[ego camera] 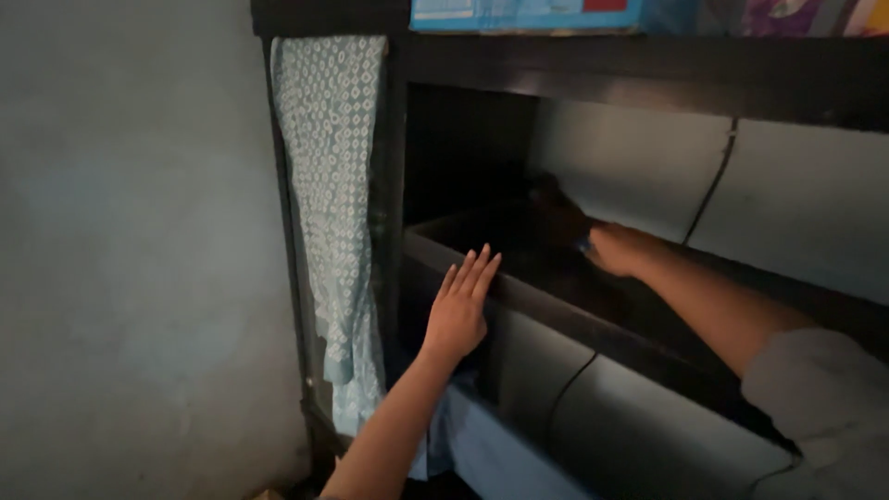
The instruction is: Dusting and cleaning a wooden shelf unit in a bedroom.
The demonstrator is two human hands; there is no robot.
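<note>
Left hand: we see our left hand (458,310) laid flat against the front edge of the dark shelf (556,310), fingers straight, together and pointing up; it grips nothing.
Left arm: bare, rising from the bottom of the view to the shelf edge.
Right hand: our right hand (616,248) is reached into the shelf opening, well apart from the left. It seems closed around something dark; a small blue spot shows at its near edge.
Dark thing: a dark, blurred cloth-like thing (556,211) sits at the fingertips of the right hand, deep in the shadow of the opening. We cannot tell what it is, nor how firmly the hand has it.
Right arm: bare to above the elbow, where a grey sleeve (824,389) begins at the lower right.
Shelf unit: a dark wooden frame (593,65) with an open compartment; the back wall (648,157) inside is pale grey, with a thin dark line running down it.
Patterned cloth: a light blue cloth with small white diamonds (333,185) hangs down the left side of the frame, just beside the opening and left of our left hand.
Top shelf: a blue box (523,14) and some colourful packets (796,14) stand along the upper edge of the view.
Below the shelf: a plain pale blue cloth (482,444) lies under the left forearm.
Wall: a bare grey wall (130,250) fills the left of the view.
</note>
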